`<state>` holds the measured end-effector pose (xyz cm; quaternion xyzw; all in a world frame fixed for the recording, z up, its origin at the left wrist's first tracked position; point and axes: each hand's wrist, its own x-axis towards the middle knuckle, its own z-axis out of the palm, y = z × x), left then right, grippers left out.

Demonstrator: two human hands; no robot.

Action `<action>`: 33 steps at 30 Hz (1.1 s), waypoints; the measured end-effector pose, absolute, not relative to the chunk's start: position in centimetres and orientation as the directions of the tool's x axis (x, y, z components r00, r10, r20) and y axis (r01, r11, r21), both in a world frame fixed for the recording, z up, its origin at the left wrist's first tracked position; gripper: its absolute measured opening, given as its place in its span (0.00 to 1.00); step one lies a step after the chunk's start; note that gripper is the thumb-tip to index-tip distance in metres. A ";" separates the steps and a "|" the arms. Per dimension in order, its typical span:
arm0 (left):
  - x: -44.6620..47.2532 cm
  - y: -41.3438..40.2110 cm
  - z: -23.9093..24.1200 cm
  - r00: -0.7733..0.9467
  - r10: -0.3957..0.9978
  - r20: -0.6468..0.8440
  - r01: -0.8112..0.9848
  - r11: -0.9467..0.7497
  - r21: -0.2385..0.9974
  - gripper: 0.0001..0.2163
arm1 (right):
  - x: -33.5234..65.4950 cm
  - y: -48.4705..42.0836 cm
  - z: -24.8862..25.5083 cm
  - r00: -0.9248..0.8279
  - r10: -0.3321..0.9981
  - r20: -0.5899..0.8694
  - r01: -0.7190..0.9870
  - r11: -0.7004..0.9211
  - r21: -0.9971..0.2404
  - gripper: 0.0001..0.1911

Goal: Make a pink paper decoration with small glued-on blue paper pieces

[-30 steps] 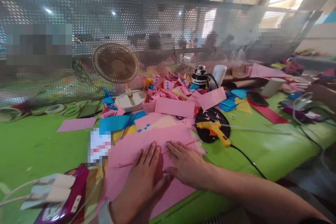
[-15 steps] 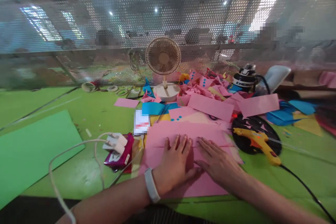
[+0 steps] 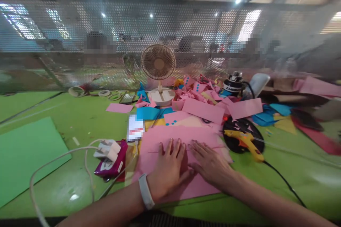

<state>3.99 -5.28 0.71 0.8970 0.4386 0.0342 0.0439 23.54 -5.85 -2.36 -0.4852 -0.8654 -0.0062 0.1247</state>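
The left hand [image 3: 170, 170], wearing a pale grey wristband [image 3: 146, 191], and the right hand [image 3: 211, 165] lie flat, palms down, on a creased pink paper sheet [image 3: 195, 188] at 6 o'clock in the view, the left fingers slightly apart, the right hand's 4 fingers close together with its thumb out. From that sheet, a yellow glue gun [image 3: 246, 142] lies on a round black mat [image 3: 229, 144] between 2 and 3 o'clock, a glossy purple plastic power socket [image 3: 115, 167] at 9, and a round beige desk fan [image 3: 159, 63] stands just short of 12.
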 end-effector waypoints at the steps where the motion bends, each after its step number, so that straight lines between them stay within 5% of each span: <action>1: 4.0 -5.2 0.8 0.616 0.787 0.013 0.782 -0.614 0.103 0.35 | 23.4 -5.8 -2.1 -0.494 0.846 0.199 0.846 0.521 -0.117 0.28; 12: 3.6 -4.3 -0.7 0.628 0.774 0.074 0.775 -0.631 0.025 0.35 | 24.1 -5.7 -0.4 -0.516 0.853 0.076 0.827 0.519 -0.218 0.34; 33: -2.9 -7.6 -0.4 0.444 0.881 0.161 0.895 -0.445 -0.033 0.43 | 28.7 -7.4 -2.0 -0.383 0.919 0.091 0.903 0.394 -0.172 0.41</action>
